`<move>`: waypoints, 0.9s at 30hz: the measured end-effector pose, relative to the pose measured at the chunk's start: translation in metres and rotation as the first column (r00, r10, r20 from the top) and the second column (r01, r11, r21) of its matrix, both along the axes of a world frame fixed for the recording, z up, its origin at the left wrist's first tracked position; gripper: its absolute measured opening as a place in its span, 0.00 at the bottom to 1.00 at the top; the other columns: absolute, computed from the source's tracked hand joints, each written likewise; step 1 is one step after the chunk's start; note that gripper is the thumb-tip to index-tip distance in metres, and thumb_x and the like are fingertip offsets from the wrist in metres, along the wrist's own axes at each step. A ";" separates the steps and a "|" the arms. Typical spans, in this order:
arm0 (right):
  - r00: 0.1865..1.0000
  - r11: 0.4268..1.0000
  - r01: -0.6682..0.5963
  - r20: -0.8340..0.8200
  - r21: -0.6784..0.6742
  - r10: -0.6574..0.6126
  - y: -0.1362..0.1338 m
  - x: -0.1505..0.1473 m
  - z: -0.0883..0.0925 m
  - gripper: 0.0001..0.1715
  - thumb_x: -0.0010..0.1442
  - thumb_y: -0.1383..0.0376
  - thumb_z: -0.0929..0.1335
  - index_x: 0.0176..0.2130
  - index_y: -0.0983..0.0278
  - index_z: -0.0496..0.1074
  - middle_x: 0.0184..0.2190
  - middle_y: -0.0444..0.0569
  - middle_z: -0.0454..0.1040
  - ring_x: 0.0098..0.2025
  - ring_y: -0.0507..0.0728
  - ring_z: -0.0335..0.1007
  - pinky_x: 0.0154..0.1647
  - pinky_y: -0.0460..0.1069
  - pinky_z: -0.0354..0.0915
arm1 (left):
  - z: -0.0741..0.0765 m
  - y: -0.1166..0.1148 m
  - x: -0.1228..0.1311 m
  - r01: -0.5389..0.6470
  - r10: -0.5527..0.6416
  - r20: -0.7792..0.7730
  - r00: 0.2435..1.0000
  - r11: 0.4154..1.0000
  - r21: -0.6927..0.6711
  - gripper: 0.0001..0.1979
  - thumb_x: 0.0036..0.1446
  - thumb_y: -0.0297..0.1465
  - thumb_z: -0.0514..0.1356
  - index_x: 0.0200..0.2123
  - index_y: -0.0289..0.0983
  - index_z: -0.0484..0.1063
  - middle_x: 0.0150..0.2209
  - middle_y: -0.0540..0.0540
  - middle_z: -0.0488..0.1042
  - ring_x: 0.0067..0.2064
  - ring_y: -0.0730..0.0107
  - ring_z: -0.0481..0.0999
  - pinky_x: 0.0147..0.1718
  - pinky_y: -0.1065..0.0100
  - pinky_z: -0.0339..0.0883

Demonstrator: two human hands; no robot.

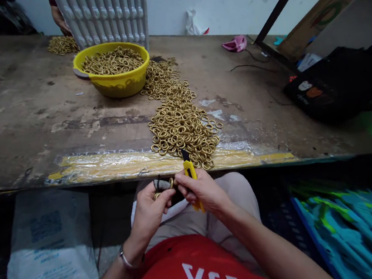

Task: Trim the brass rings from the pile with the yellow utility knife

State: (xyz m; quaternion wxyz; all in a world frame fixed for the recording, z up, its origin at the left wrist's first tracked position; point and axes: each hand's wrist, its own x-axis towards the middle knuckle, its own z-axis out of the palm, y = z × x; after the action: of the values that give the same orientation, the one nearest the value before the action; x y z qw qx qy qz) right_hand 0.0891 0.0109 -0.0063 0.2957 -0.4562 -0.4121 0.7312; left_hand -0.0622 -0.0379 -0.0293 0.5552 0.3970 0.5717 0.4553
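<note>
My left hand is closed on brass rings, pinched between taped thumb and fingers just below the table edge. Close beside it, my right hand grips a yellow utility knife with its black tip pointing up near the rings. Both hands are over my lap. On the table straight ahead lies a long pile of brass rings. It runs back to a yellow bowl full of the same rings.
A worn wooden table has yellow tape along its front edge. A white plastic crate stands behind the bowl, another person's hand beside it. A black bag lies at right. White sack and blue-green bags are on the floor.
</note>
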 end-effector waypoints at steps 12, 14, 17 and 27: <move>0.513 0.684 -0.577 0.849 0.448 -0.123 -0.040 0.023 0.004 0.10 0.53 0.77 0.64 0.34 0.64 0.68 0.30 0.47 0.75 0.32 0.55 0.70 0.31 0.47 0.54 | 0.008 -0.002 0.005 0.090 -0.065 0.315 0.947 0.994 -0.068 0.14 0.50 0.39 0.68 0.28 0.33 0.73 0.18 0.53 0.69 0.17 0.79 0.67 0.17 0.77 0.59; 0.463 0.671 -0.609 0.876 0.423 -0.133 -0.040 0.022 0.005 0.10 0.54 0.77 0.64 0.34 0.64 0.68 0.30 0.47 0.75 0.32 0.55 0.70 0.30 0.47 0.54 | 0.009 -0.003 0.005 0.094 -0.071 0.298 0.952 0.994 -0.064 0.14 0.50 0.39 0.68 0.29 0.33 0.73 0.18 0.52 0.70 0.17 0.79 0.68 0.18 0.77 0.61; 0.409 0.651 -0.641 0.899 0.406 -0.158 -0.040 0.021 0.004 0.10 0.56 0.77 0.62 0.36 0.65 0.69 0.31 0.48 0.75 0.31 0.55 0.70 0.30 0.48 0.53 | 0.011 -0.003 0.005 0.103 -0.084 0.256 0.963 0.993 -0.060 0.14 0.52 0.38 0.67 0.29 0.33 0.73 0.18 0.52 0.71 0.18 0.78 0.69 0.19 0.76 0.61; 0.044 0.754 -0.570 0.928 0.327 -0.369 -0.013 0.047 0.001 0.09 0.62 0.76 0.61 0.36 0.66 0.69 0.30 0.53 0.75 0.28 0.57 0.71 0.26 0.50 0.49 | 0.024 -0.012 -0.012 0.261 -0.247 0.166 0.955 0.962 -0.075 0.11 0.56 0.34 0.64 0.27 0.34 0.68 0.18 0.53 0.69 0.17 0.79 0.67 0.17 0.76 0.59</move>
State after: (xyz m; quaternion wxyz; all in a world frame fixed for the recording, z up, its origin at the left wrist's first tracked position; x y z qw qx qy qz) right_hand 0.1359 -0.0017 -0.0054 0.0035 -0.6593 -0.7511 0.0343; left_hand -0.0746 -0.0499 -0.0051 0.6703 0.4035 0.4923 0.3815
